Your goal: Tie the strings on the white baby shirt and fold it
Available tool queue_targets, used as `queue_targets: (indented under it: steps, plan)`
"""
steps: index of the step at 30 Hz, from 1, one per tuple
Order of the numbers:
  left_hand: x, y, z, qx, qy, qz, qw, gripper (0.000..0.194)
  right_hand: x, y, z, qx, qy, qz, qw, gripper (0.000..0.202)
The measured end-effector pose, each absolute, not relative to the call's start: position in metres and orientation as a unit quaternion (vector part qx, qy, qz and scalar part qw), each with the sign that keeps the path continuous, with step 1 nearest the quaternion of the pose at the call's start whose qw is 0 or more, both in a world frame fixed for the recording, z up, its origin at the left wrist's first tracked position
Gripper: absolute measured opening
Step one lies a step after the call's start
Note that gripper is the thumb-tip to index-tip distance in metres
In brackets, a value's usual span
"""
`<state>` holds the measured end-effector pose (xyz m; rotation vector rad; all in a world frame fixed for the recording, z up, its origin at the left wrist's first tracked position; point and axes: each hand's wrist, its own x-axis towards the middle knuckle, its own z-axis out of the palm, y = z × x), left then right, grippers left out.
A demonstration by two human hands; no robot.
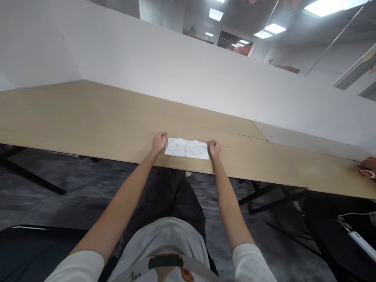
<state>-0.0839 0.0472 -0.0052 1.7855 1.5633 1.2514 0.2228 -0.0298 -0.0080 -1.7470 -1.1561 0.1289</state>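
Note:
A small white garment (pixel 187 149), folded into a flat oblong and printed with faint little figures, lies near the front edge of the wooden table (pixel 96 121). At its left end is my left hand (pixel 159 141), fingers curled closed against the upper corner. My right hand (pixel 215 149) is also closed, right beside the opposite end. Whether the fingertips pinch any fabric is hidden by the curled fingers. The neckline seems to run along the garment's far edge.
A white wall (pixel 176 74) rises behind the table, with glass above it. At the far right edge, another person's hand (pixel 368 163) is beside a red and white object. A white power strip (pixel 362 244) lies on a black surface at lower right. A dark chair (pixel 38 250) stands lower left.

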Motion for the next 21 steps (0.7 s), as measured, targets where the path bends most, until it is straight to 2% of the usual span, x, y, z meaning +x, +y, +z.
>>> queue_targets:
  steps: [4, 8, 12, 21]
  plan:
    - [-0.0848, 0.0466, -0.006, 0.618, 0.574, 0.485, 0.233, 0.036, 0.2286, -0.0293, -0.0138, -0.713, -0.4, 0.041, 0.574, 0.04]
    - [-0.0857, 0.0444, -0.005, 0.607, 0.57, 0.503, 0.231, 0.034, 0.2317, -0.0293, -0.0169, -0.712, -0.398, 0.044, 0.576, 0.036]
    - [-0.0857, 0.0436, -0.0035, 0.618, 0.574, 0.485, 0.231, 0.037, 0.2302, -0.0301, -0.0155, -0.729, -0.421, 0.054, 0.538, 0.036]
    - [-0.0824, 0.0434, 0.0013, 0.747, 0.582, 0.284, 0.152, 0.036, 0.2244, -0.0274, -0.0092, -0.733, -0.568, 0.07, 0.368, 0.026]
